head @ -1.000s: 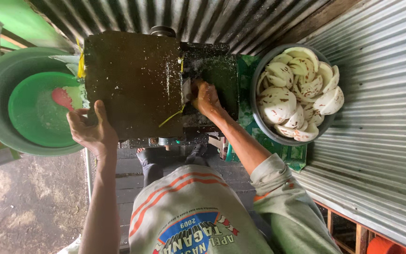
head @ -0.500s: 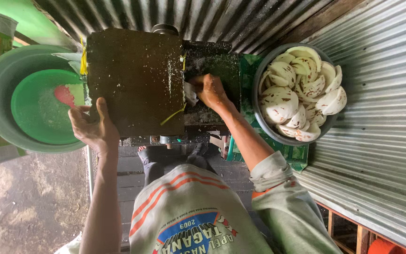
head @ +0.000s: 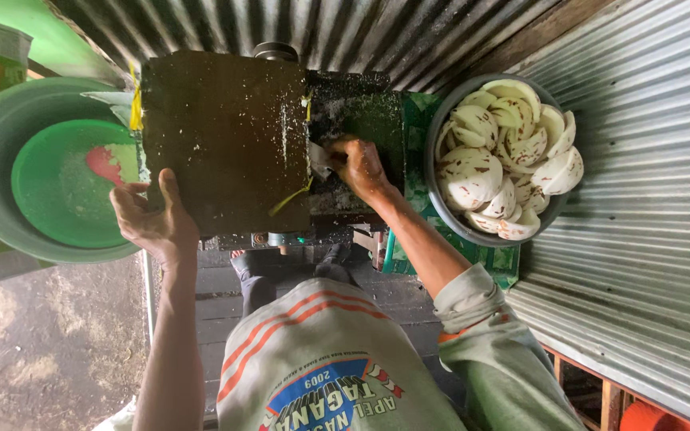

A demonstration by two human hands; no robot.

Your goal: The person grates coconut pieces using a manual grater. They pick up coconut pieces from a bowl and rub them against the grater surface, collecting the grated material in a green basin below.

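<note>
Right hand (head: 358, 166) has edged leftward, fingertips pressing coconut piece (head: 320, 160) against grater (head: 229, 140)

The right hand (head: 358, 166) now sits a little lower on the grater (head: 353, 136) than a second ago, its grip closed on a white coconut piece (head: 321, 160) pressed against the dark box (head: 225, 140); half a second ago the piece showed at the fingertips. The left hand (head: 153, 219) has barely shifted along the box's near edge. The view itself has drifted slightly.
</note>
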